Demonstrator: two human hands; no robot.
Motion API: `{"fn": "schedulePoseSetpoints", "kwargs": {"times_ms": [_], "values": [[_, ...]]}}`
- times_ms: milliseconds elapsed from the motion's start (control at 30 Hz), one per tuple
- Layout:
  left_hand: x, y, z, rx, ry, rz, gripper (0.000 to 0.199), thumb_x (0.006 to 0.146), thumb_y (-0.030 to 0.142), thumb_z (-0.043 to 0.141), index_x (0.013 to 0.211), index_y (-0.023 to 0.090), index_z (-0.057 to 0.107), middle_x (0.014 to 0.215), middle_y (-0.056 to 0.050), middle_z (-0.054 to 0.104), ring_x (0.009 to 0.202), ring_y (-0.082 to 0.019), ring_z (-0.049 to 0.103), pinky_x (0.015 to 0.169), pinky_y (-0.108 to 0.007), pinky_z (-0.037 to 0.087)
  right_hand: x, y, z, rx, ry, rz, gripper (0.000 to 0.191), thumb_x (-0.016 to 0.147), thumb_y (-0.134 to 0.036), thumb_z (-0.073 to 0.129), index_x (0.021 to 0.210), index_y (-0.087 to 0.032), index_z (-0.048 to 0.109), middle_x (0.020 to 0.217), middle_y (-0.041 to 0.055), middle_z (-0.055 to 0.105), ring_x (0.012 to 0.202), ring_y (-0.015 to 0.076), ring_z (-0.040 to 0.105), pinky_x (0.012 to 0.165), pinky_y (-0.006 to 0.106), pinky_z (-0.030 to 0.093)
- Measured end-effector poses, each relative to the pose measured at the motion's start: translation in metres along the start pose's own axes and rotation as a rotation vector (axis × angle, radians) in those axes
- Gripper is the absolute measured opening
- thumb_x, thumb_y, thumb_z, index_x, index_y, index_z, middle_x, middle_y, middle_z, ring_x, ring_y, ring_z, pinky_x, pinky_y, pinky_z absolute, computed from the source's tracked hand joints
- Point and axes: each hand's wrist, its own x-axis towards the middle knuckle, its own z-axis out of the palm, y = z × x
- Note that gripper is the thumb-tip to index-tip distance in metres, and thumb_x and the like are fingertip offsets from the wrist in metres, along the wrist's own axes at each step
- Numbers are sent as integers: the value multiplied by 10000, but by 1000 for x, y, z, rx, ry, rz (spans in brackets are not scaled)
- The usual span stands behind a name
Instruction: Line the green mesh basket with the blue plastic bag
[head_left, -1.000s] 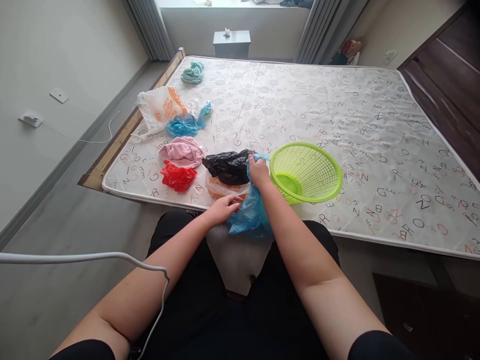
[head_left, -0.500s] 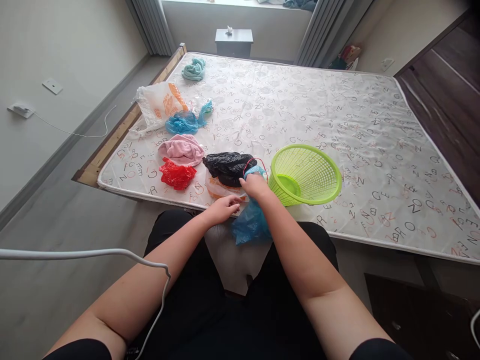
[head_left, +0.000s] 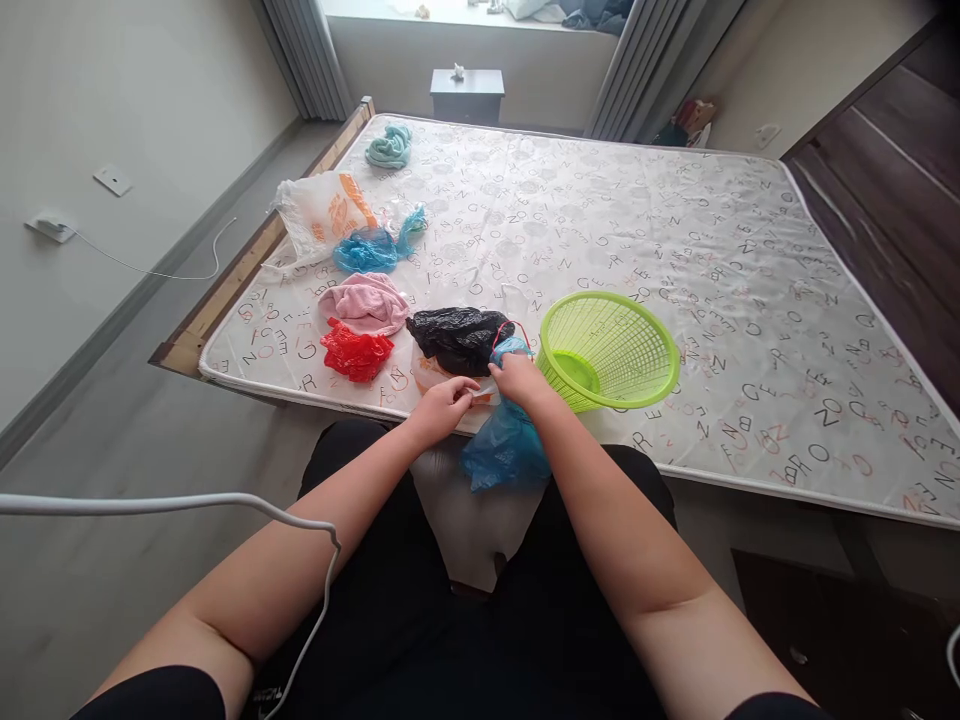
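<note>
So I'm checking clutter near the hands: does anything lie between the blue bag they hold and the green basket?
Nothing visible does. The right hand grips the blue bag right beside the green basket; the black bag lies left of it.

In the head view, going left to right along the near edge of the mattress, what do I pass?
Red bag → black bag → right hand, gripping the blue bag that hangs over the edge → green basket.
</note>
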Motion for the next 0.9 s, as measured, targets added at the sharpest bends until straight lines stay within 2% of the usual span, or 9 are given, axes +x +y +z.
{"fn": "schedulePoseSetpoints", "kwargs": {"times_ms": [67,133,167,233,367,467,667,900], "values": [[9,9,-5,76,128,122,241,979,232,502,1096,171,704,941,-50,732,871,-177,677,824,-296,521,-1,0,4,-7,35,-4,455,1027,-427,430,1260,-118,669,1299,224,635,1168,321,638,999,387,483],[25,21,-11,195,202,254,246,1006,239,484,1081,174,709,1017,-74,726,961,-188,668,896,-308,512,-5,-3,8,-11,44,-26,444,1017,-430,454,1267,-137,675,1304,206,627,1170,307,629,1013,381,479],[36,28,-14,275,213,312,257,1020,247,474,1085,175,712,1053,-87,719,1016,-198,656,943,-319,498,-8,-4,9,-10,40,-42,438,1014,-425,461,1280,-148,673,1317,198,615,1181,303,618,1026,382,473],[61,39,-18,473,166,387,284,1037,251,459,1121,179,720,1107,-111,697,1098,-220,625,1017,-348,463,-14,-9,12,1,36,-71,423,1010,-407,466,1293,-168,671,1345,190,589,1200,303,597,1043,391,463],[108,47,-21,831,-50,355,300,954,156,572,1207,200,726,1199,-142,644,1187,-278,571,1028,-390,442,-23,-14,18,30,35,-92,402,1011,-383,454,1285,-194,679,1364,188,557,1217,327,569,1012,411,480],[124,41,-21,980,-153,306,312,888,132,656,1183,188,741,1217,-160,628,1208,-310,556,994,-393,444,-25,-14,21,40,14,-95,403,1011,-375,445,1305,-223,675,1368,181,549,1228,338,556,1001,423,486],[130,27,-22,1132,-162,348,281,894,196,670,1162,161,746,1174,-188,651,1174,-335,567,965,-417,417,-23,-7,20,80,-3,-115,390,995,-323,449,1295,-271,693,1416,137,523,1261,328,522,1016,439,485],[140,26,-10,1149,-68,299,295,958,153,496,1093,110,755,1110,-218,677,1112,-341,612,899,-430,431,-18,-3,17,98,48,-119,395,999,-327,439,1278,-247,706,1387,156,540,1255,338,532,1038,454,476]]}}
